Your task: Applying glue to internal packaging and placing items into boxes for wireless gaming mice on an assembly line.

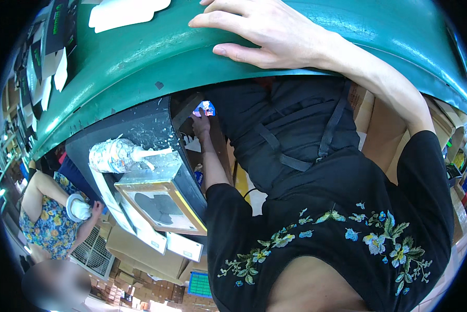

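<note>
My right hand (264,31) lies palm down on the green tabletop (348,44), fingers spread and holding nothing. Below the table edge, my left hand (200,125) reaches into a dark space beside my lap. Its fingertips meet the lower edge of a small lit, colourful screen (205,108), which looks like a phone. Whether they grip it or only touch it is too small to tell. A flat white cut piece (127,13) rests on the tabletop, left of my right hand.
Left of my lap, a white-smeared plastic bottle (111,156) lies on a stand (158,174). Dark folded cartons (56,26) are stacked at the table's far left. Another person in a flowered garment (51,221) sits at left. Cardboard boxes (384,130) stand at my right.
</note>
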{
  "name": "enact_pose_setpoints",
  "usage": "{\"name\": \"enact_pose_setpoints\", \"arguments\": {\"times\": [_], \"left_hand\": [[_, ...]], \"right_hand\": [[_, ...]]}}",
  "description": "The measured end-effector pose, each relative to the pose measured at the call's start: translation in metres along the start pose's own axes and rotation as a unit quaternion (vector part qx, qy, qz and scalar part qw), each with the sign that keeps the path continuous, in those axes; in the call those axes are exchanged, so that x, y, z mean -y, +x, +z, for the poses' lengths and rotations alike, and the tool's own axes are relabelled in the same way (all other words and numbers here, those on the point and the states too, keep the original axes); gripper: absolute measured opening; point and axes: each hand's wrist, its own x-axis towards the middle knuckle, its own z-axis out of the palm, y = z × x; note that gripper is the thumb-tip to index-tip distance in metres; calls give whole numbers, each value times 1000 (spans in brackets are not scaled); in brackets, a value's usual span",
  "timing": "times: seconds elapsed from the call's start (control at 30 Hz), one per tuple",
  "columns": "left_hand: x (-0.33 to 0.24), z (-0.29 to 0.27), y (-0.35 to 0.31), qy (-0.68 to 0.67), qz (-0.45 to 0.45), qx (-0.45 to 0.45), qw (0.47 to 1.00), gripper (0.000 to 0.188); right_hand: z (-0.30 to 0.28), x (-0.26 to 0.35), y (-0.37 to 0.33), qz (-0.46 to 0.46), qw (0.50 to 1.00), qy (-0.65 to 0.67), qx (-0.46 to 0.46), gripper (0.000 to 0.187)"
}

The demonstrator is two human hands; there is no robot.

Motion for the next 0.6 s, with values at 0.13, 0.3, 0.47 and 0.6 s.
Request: {"name": "enact_pose_setpoints", "arguments": {"times": [0.13, 0.3, 0.47, 0.6], "left_hand": [[12, -2, 5, 37, 1, -42, 998, 88], [-4, -5, -11, -10, -12, -24, 1000, 85], [-6, -2, -6, -20, -23, 12, 999, 84], [33, 16, 31, 38, 7, -61, 997, 91]], "right_hand": [[-2, 3, 3, -8, 1000, 7, -13, 43], [-1, 0, 0, -3, 1000, 0, -6, 43], [0, -1, -2, -4, 1000, -4, -2, 42], [-2, 2, 3, -7, 1000, 7, -11, 42]]}}
